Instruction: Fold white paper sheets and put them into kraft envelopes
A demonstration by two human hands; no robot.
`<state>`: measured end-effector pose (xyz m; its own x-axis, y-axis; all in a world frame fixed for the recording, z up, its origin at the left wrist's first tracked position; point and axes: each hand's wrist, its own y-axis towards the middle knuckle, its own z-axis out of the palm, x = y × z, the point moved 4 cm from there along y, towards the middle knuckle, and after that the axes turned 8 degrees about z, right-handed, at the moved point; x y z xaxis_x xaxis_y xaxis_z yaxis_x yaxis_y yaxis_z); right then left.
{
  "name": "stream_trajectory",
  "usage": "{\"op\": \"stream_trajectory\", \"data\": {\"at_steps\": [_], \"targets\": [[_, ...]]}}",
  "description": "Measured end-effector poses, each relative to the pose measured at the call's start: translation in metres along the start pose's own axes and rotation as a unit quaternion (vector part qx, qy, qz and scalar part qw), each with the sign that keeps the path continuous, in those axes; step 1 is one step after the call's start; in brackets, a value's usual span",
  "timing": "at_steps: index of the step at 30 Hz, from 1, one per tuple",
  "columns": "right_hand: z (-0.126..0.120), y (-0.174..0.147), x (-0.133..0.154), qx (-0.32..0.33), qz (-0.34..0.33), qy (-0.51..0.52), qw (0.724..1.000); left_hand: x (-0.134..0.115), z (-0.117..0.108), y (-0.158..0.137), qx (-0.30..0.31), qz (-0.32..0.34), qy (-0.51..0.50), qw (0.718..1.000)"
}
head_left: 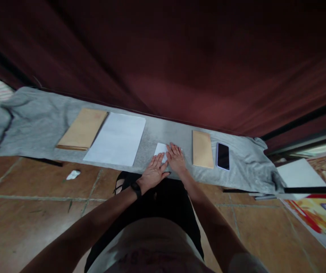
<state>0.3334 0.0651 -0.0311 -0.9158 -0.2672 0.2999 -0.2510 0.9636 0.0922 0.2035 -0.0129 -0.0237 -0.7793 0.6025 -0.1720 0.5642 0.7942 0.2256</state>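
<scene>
Both my hands lie flat on a small piece of folded white paper (160,147) at the middle of the cloth-covered bench. My left hand (153,172), with a dark band on its wrist, presses the paper's left part with fingers stretched out. Spread over its right part is my right hand (176,158), the thumbs close together. Much of the paper is hidden under the fingers. Left of my hands lies a stack of white sheets (117,138), partly beside a pile of brown envelopes (82,129). A single brown envelope (203,149) rests to the right.
A phone (223,156) lies right of the single envelope. Grey cloth (40,121) covers the narrow bench, which a dark red curtain (180,68) backs. On the tiled floor are a white scrap (73,174) and, at right, a colourful printed box or bag (322,216).
</scene>
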Motion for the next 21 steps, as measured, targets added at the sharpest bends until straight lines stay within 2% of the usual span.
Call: {"op": "stream_trajectory", "data": {"at_steps": [5, 10, 17, 19, 21], "targets": [[-0.002, -0.028, -0.013, -0.049, -0.001, -0.015, 0.999, 0.004, -0.005, -0.007, 0.009, 0.048, -0.006, 0.999], [-0.002, -0.043, -0.02, -0.087, 0.018, -0.034, 0.995, 0.011, -0.004, -0.017, 0.0, 0.02, -0.011, 1.0], [0.002, -0.05, -0.021, -0.112, 0.055, -0.053, 0.991, 0.018, -0.007, -0.024, -0.036, -0.099, -0.06, 0.993], [0.003, -0.05, -0.02, -0.117, 0.059, -0.056, 0.99, 0.02, -0.009, -0.015, -0.044, -0.164, -0.097, 0.981], [0.003, -0.051, -0.019, -0.12, 0.059, -0.056, 0.989, 0.025, -0.011, -0.002, -0.063, -0.238, -0.155, 0.957]]}}
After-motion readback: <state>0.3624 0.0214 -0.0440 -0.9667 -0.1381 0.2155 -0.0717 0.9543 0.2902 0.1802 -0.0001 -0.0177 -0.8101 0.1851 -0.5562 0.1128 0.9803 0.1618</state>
